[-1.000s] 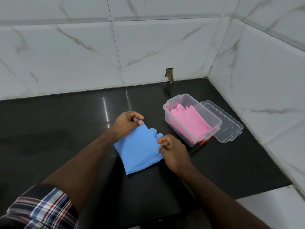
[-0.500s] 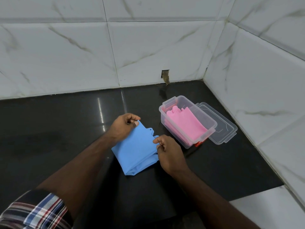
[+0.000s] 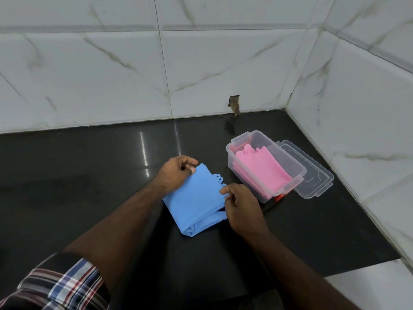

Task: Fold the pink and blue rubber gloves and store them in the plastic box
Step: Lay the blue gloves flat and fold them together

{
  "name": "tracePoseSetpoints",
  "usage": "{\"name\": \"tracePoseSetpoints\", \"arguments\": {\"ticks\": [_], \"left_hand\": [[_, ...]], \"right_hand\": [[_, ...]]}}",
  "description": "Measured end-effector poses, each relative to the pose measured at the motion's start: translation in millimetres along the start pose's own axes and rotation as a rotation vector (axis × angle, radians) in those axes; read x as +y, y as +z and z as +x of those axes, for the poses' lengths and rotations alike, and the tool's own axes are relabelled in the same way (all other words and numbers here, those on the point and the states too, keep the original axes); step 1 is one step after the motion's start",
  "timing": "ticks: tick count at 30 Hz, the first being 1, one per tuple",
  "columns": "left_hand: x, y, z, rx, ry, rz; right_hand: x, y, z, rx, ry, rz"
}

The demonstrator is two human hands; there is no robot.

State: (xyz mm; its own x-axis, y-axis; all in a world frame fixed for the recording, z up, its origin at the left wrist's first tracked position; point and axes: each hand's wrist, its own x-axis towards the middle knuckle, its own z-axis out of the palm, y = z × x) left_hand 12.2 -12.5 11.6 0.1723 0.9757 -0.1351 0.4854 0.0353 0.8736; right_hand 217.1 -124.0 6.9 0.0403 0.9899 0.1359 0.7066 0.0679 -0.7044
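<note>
Blue gloves point(image 3: 196, 198) lie folded in the middle of the frame on the black counter point(image 3: 89, 175), and we cannot count the layers: the stack shows as one flat blue pad, with a rolled fold at its lower end and small scalloped fingertips poking out at its upper right edge.

Nearest to us, at the lower left of the frame, we see one checked sleeve point(image 3: 55, 285), and two bare forearms reach up from the bottom edge.

Our left hand point(image 3: 176, 173) sits at the pad's upper left corner, fingers curled, thumb and fingertips pinching the blue edge. Our right hand point(image 3: 240, 205) sits at the pad's right side, just below the scalloped tips; its fingers are bent and its fingertips pinch the right edge of the blue rubber. The pad thus lies between the two hands, left hand above and left of it, right hand to its right.

Further up and to the right stands one clear plastic box point(image 3: 297, 171), open, just beside the right hand but apart from it. Pink gloves point(image 3: 261, 168) lie folded inside it, their fingers pointing to the box's far end; we count one pink bundle. One clear lid point(image 3: 317, 182) lies flat on the counter against the box's right side. One small red part point(image 3: 280, 197) shows at the box's near corner.

Beyond, two white marble-tiled walls point(image 3: 111, 74) meet in a corner at the upper right.
</note>
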Motion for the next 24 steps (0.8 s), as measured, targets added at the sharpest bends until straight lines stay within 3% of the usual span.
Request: {"name": "tracePoseSetpoints", "arguments": {"ticks": [7, 14, 20, 24], "left_hand": [[-2, -3, -7, 0.000, 0.026, 0.063], [-11, -15, -34, 0.105, 0.002, 0.173], [-24, -16, -45, 0.039, -0.078, 0.257], [-29, -14, -48, 0.046, -0.098, 0.244]], "right_hand": [[-4, -6, 2, 0.036, -0.025, -0.012], [7, -5, 1, 0.007, 0.118, 0.010], [5, -6, 2, 0.008, 0.155, -0.005], [-7, -8, -15, 0.053, 0.026, -0.127]]}}
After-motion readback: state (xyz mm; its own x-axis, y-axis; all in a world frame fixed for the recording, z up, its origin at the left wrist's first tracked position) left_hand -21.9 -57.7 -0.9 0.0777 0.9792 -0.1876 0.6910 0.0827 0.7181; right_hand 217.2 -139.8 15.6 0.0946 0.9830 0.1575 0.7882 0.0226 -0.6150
